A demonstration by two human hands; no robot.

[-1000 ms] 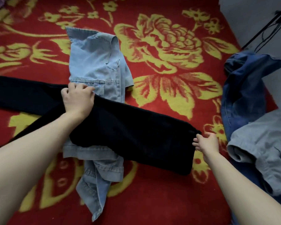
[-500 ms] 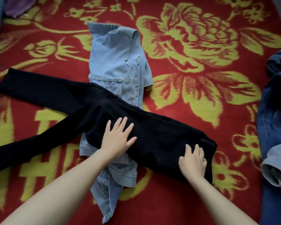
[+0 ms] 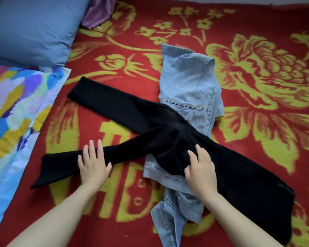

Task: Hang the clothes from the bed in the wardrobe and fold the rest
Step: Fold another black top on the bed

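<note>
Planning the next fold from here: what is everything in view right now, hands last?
black trousers: one, black, across the middle, legs splayed left, over the denim shirt.
denim shirt: one, light blue, centre, partly under the trousers.
blanket: one, red with yellow flowers, beneath everything.
pillow: one, blue, top left.
patterned bedding: one, multicoloured, left edge.
purple cloth: one, purple, top, beside the pillow.
left hand: one, flat on the nearer trouser leg.
right hand: one, resting on the trousers where the legs meet.
</note>
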